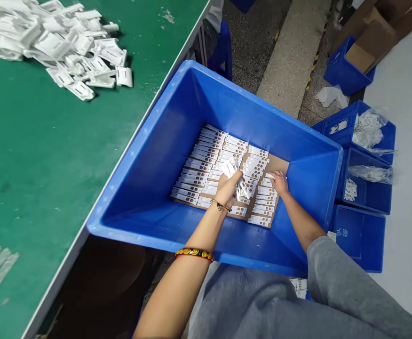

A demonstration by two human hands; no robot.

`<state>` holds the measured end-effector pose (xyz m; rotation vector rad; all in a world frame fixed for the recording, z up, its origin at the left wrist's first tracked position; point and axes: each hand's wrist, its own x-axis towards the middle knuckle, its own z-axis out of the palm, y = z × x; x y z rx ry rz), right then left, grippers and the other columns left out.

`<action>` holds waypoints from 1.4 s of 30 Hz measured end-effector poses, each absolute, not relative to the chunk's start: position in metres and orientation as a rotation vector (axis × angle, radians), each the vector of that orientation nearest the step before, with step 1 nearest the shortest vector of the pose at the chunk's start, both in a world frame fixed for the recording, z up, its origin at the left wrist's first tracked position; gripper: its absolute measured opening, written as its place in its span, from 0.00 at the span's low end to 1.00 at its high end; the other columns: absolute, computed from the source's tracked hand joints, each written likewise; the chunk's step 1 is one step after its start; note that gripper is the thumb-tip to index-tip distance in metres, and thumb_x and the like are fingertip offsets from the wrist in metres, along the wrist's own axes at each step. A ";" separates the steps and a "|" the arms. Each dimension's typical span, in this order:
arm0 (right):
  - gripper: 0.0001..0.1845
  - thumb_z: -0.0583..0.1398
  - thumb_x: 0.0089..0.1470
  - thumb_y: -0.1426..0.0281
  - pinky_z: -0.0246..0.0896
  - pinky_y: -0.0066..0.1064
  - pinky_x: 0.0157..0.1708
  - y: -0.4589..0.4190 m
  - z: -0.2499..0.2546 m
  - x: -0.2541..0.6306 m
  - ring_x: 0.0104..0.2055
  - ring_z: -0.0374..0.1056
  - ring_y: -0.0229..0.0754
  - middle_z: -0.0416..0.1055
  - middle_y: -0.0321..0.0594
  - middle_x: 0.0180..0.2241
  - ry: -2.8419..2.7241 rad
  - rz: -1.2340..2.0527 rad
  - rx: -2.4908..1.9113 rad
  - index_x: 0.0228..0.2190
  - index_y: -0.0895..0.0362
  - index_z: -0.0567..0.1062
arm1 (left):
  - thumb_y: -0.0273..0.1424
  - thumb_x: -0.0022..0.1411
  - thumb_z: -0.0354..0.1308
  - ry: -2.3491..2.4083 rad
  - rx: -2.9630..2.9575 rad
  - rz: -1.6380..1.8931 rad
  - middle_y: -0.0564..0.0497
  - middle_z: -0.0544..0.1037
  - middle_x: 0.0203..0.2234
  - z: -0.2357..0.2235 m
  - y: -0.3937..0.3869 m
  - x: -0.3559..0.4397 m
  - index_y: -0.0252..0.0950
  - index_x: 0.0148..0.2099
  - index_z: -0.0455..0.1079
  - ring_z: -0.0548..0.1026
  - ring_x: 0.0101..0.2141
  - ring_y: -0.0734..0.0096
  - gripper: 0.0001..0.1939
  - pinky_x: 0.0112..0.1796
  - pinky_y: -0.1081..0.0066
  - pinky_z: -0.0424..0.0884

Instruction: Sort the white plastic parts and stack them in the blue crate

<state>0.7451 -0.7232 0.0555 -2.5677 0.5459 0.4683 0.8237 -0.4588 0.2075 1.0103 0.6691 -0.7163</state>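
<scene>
Both hands reach down into a large blue bin (135,179). My left hand (227,188) is closed round a bunch of white plastic strips (241,189), held above the middle of the bin. Over on the right, my right hand (279,182) has its fingertips pinched on the end of a white plastic strip (270,176) at the top of the rightmost column. White strips with small square holes (201,162) lie side by side in several columns on a brown cardboard sheet (278,165) at the bottom. My left forearm hides part of the near strips.
A green table (68,155) on the left bears a heap of white plastic parts (75,47). Several smaller blue bins (364,230) stand on the right, some with bagged parts (368,129). A cardboard box (375,37) is at the far right, and a blue stool (224,49) behind the bin.
</scene>
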 end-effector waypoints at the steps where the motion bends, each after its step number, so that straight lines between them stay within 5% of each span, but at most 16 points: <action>1: 0.20 0.55 0.59 0.75 0.53 0.39 0.59 -0.723 0.054 0.744 0.55 0.60 0.50 0.72 0.46 0.50 0.531 0.477 -2.579 0.51 0.54 0.76 | 0.30 0.39 0.70 0.654 1.019 -0.719 0.56 0.71 0.17 0.207 -0.458 0.823 0.35 0.29 0.68 0.70 0.20 0.72 0.15 0.25 0.71 0.69; 12: 0.22 0.56 0.56 0.74 0.50 0.50 0.63 -0.701 0.065 0.764 0.61 0.57 0.53 0.66 0.51 0.56 0.639 0.266 -2.396 0.53 0.57 0.72 | 0.28 0.24 0.78 0.608 1.002 -0.744 0.45 0.82 0.30 0.208 -0.458 0.818 0.32 0.33 0.75 0.79 0.32 0.61 0.27 0.36 0.65 0.76; 16: 0.19 0.54 0.61 0.61 0.68 0.41 0.50 -0.672 0.101 0.787 0.47 0.70 0.45 0.74 0.46 0.46 0.478 0.274 -2.116 0.49 0.56 0.73 | 0.28 0.25 0.78 0.598 1.082 -0.684 0.46 0.82 0.30 0.205 -0.459 0.818 0.33 0.33 0.74 0.80 0.34 0.60 0.27 0.37 0.65 0.75; 19: 0.20 0.65 0.51 0.55 0.70 0.36 0.45 -0.642 0.138 0.793 0.41 0.73 0.42 0.76 0.40 0.38 0.166 0.469 -1.730 0.40 0.55 0.75 | 0.29 0.27 0.78 0.598 1.144 -0.656 0.46 0.80 0.28 0.204 -0.459 0.819 0.32 0.32 0.73 0.79 0.32 0.61 0.25 0.35 0.65 0.74; 22: 0.22 0.71 0.41 0.58 0.70 0.34 0.42 -0.617 0.169 0.790 0.38 0.72 0.40 0.75 0.37 0.35 0.132 0.526 -1.570 0.35 0.55 0.74 | 0.30 0.30 0.77 0.559 1.141 -0.649 0.46 0.80 0.28 0.203 -0.459 0.819 0.32 0.31 0.73 0.78 0.31 0.63 0.23 0.34 0.67 0.73; 26: 0.20 0.70 0.43 0.60 0.70 0.33 0.40 -0.614 0.178 0.783 0.38 0.72 0.40 0.75 0.38 0.36 0.205 0.485 -1.551 0.36 0.55 0.74 | 0.29 0.32 0.77 0.468 1.083 -0.713 0.47 0.80 0.28 0.202 -0.458 0.819 0.32 0.33 0.73 0.78 0.31 0.65 0.23 0.34 0.68 0.73; 34: 0.12 0.63 0.49 0.75 0.68 0.35 0.46 -0.708 0.121 0.783 0.43 0.72 0.43 0.76 0.42 0.41 0.620 0.366 -2.403 0.39 0.56 0.76 | 0.27 0.32 0.76 0.578 1.090 -0.680 0.48 0.81 0.29 0.195 -0.456 0.822 0.33 0.35 0.74 0.79 0.31 0.66 0.23 0.36 0.68 0.74; 38: 0.13 0.62 0.44 0.84 0.63 0.40 0.51 -0.726 0.086 0.780 0.49 0.69 0.50 0.75 0.47 0.41 0.724 0.428 -2.552 0.31 0.56 0.76 | 0.26 0.29 0.76 0.616 1.140 -0.667 0.47 0.82 0.30 0.196 -0.455 0.821 0.33 0.34 0.75 0.79 0.31 0.66 0.24 0.35 0.69 0.74; 42: 0.17 0.56 0.49 0.87 0.56 0.42 0.57 -0.725 0.062 0.781 0.57 0.62 0.52 0.71 0.53 0.49 0.769 0.428 -2.598 0.37 0.58 0.76 | 0.25 0.26 0.77 0.635 1.197 -0.707 0.48 0.82 0.28 0.198 -0.456 0.819 0.32 0.32 0.76 0.78 0.29 0.66 0.25 0.33 0.69 0.73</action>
